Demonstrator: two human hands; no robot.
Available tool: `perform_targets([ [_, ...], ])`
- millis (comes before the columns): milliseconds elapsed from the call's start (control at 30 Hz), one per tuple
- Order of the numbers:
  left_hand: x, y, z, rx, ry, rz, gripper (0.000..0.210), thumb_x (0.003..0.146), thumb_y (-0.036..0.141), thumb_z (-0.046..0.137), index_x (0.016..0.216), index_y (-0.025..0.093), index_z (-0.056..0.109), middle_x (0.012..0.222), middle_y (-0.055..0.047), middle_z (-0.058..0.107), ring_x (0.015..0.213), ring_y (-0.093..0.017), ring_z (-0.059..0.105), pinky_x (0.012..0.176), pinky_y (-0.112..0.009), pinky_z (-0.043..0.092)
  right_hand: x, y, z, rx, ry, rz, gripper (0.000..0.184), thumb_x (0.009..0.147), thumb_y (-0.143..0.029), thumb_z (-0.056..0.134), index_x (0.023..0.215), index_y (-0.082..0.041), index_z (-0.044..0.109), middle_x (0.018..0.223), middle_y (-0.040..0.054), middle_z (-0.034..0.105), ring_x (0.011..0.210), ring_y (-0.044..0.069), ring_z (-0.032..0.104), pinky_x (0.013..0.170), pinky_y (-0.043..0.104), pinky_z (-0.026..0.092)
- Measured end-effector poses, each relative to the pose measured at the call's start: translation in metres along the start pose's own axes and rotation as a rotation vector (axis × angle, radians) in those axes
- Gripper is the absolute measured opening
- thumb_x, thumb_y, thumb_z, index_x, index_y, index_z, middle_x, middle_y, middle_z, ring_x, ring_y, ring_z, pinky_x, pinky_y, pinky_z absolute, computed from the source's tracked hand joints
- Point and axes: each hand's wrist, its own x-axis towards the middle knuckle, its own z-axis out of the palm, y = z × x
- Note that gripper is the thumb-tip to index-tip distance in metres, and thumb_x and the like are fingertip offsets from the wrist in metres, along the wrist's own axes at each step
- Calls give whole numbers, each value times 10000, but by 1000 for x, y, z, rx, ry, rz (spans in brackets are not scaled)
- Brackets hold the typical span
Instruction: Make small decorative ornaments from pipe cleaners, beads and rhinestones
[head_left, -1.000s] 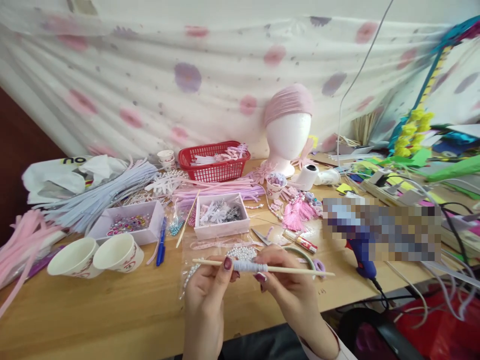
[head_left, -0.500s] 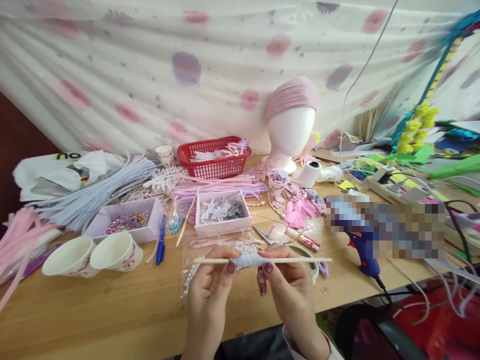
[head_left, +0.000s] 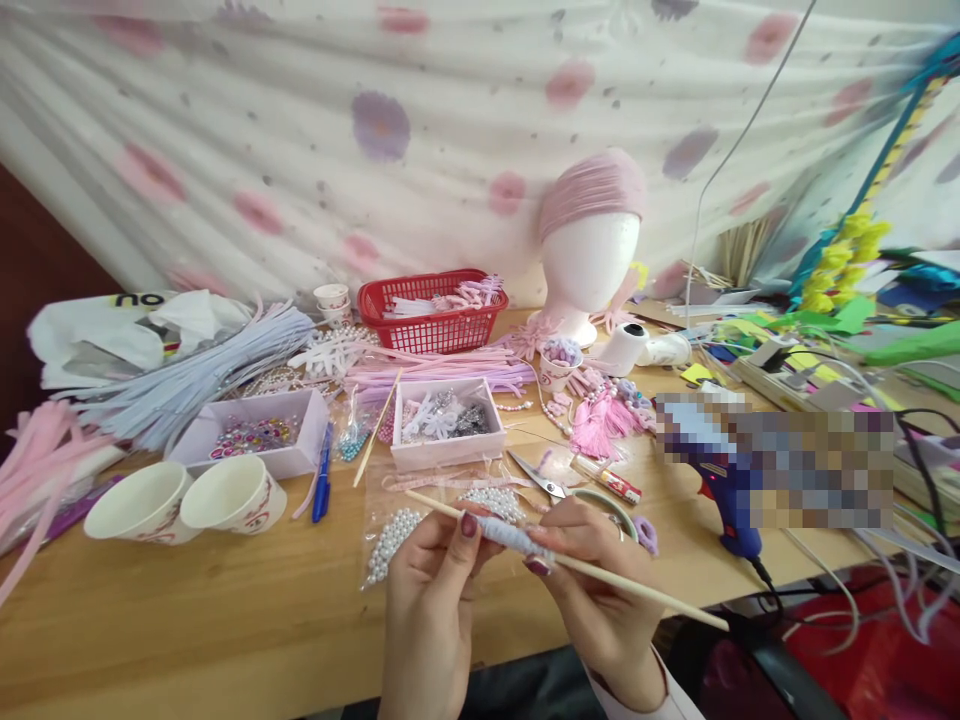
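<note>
From where I stood, the person's left hand point(head_left: 439, 600) had thumb and forefinger clamped on a thin wooden stick point(head_left: 645, 590) at one end of the pale blue fuzzy coil point(head_left: 504, 533) wound round it. The right hand point(head_left: 604, 590) pinched the coil's other end between thumb and finger, and the stick ran on past that hand, out beyond the table's front edge. The coil sat between the two hands, above the wooden table point(head_left: 187, 620).

Behind the left hand lay a clear bag of white pearl beads point(head_left: 394, 540), partly hidden by it. The right hand covered part of the roll of tape point(head_left: 624, 518), and the handles of the scissors point(head_left: 540, 475) were mostly out of sight too. A shallow white box point(head_left: 448, 453) stood farther back, with the blue pen point(head_left: 322, 480) to its left and the glue gun point(head_left: 731, 500) well off to the right.

Half a second earlier the stick had been level; now it slanted, its right end dipped. Both hands had kept their pinch.
</note>
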Motion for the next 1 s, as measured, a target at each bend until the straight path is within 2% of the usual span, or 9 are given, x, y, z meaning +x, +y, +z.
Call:
perform_targets([
  [133,3,-13,-11,59,-61,146,219,689,357,873,789,179,793,767,-40,758,731,-146,704,683,-185,566,-15,1,16,116,218,142,170,858,-141,697,960,-263,754,705,7,659,667,168,599,599,295,480],
  [233,5,-17,-11,49,-49,204,209,721,368,849,805,186,791,758,-37,754,735,-158,710,681,-198,568,-17,1,25,235,292,286,120,885,-200,694,948,-279,757,683,-13,640,572,130,581,483,235,445],
  [333,8,-14,-4,-8,-18,205,226,705,386,857,781,186,783,752,-26,758,693,-139,712,689,-191,575,-12,1,24,223,167,301,180,864,-168,716,986,-288,772,734,-4,693,542,115,586,468,222,455],
  [433,12,-7,0,-70,-4,190,242,663,375,886,765,188,771,762,-21,764,701,-128,719,719,-185,584,-6,2,13,111,5,210,245,853,-113,708,1017,-283,775,770,11,733,644,145,639,590,257,518],
  [600,18,0,-5,-109,39,214,245,640,347,902,754,185,758,759,-15,763,715,-116,721,719,-174,590,-11,0,-17,-50,-19,214,312,877,-183,696,1165,-303,674,973,28,699,827,183,662,733,295,542],
  [733,19,-1,-9,-14,109,255,273,636,370,902,782,190,757,773,-4,764,720,-108,723,709,-146,581,-8,-12,-34,-353,-94,190,289,950,-237,590,1236,-278,577,1082,64,658,970,221,632,835,338,512],
  [800,17,-5,-12,61,104,273,290,668,392,881,835,189,759,827,-15,769,761,-121,729,725,-152,582,-2,-18,-31,-519,-242,184,304,962,-253,570,1265,-259,540,1163,91,655,1046,254,622,856,363,499],
  [867,14,-9,-14,135,93,275,300,706,407,853,883,186,756,870,-31,768,801,-150,733,729,-180,595,3,-23,-21,-601,-387,182,281,978,-255,533,1258,-235,526,1159,104,664,1015,268,632,827,375,497],
  [1000,6,-15,-20,217,80,291,319,734,417,827,932,180,749,911,-63,764,815,-209,738,698,-253,625,8,-24,-3,-614,-480,195,161,1004,-185,417,982,-203,575,866,64,663,834,244,603,719,335,456],
])
